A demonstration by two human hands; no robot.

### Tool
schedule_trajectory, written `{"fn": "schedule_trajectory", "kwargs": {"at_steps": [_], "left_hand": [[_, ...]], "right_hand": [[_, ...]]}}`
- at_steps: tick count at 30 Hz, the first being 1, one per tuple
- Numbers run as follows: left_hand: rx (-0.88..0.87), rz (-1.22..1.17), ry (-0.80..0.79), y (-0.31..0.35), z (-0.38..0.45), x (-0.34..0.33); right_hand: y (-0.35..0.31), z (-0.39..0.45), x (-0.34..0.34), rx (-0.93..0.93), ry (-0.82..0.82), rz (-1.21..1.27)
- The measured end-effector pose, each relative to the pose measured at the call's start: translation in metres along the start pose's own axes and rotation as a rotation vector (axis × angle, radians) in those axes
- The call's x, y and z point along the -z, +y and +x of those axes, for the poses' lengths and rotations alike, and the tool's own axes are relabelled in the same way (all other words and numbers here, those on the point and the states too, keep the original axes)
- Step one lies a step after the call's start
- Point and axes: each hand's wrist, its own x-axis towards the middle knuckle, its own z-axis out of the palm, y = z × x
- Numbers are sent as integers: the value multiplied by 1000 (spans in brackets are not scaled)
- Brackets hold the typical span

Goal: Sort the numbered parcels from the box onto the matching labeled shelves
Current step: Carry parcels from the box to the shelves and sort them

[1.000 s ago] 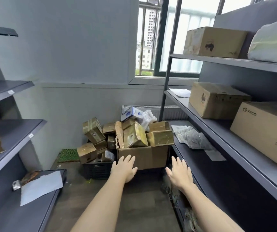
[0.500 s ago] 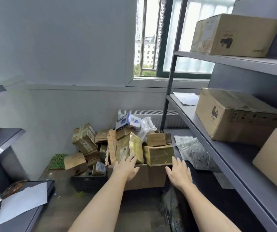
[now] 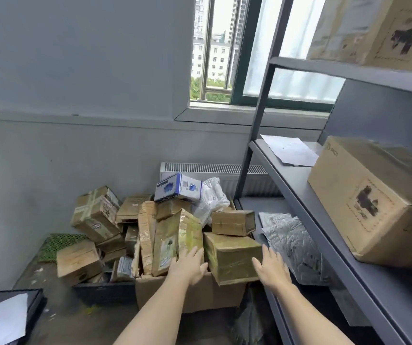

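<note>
An open cardboard box (image 3: 195, 295) on the floor is heaped with several taped brown parcels. A squat parcel (image 3: 232, 257) lies at its front right, with a tall upright parcel (image 3: 175, 240) to the left of it. My left hand (image 3: 190, 266), fingers straight, reaches to the left side of the squat parcel, over the foot of the tall one. My right hand (image 3: 272, 268), also with straight fingers, is at the squat parcel's right side. Whether either hand touches it is unclear. A blue and white carton (image 3: 177, 187) tops the heap.
Grey shelves (image 3: 324, 232) run along the right, carrying large cartons (image 3: 374, 200), a sheet of paper (image 3: 287, 150) and a silver bag (image 3: 292, 242). More parcels (image 3: 95, 212) spill over a dark crate (image 3: 105, 291) on the left. A radiator (image 3: 212, 170) stands under the window.
I have moved closer to the box. Both hands have travelled forward from mid-air to either side of the front right parcel.
</note>
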Motion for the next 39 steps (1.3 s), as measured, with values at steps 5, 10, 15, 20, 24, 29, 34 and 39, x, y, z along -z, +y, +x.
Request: {"fn": "schedule_trajectory", "kwargs": {"at_steps": [5, 10, 15, 20, 24, 29, 34, 39], "left_hand": [[65, -133, -30, -23, 75, 4], [78, -154, -106, -21, 124, -21], [88, -440, -259, -4, 163, -56], [82, -520, -288, 6, 182, -75], [94, -495, -240, 14, 188, -78], [113, -439, -196, 17, 186, -76], [90, -407, -117, 13, 179, -52], [35, -559, 19, 20, 166, 3]], "right_hand": [[4, 76, -15, -35, -43, 115], [28, 122, -34, -82, -191, 173], [51, 158, -46, -47, -258, 446], [62, 177, -65, 16, -356, 443], [68, 186, -69, 57, -383, 408], [71, 187, -64, 63, -364, 408], [59, 180, -47, 57, -312, 465], [26, 183, -3, -7, -148, 614]]}}
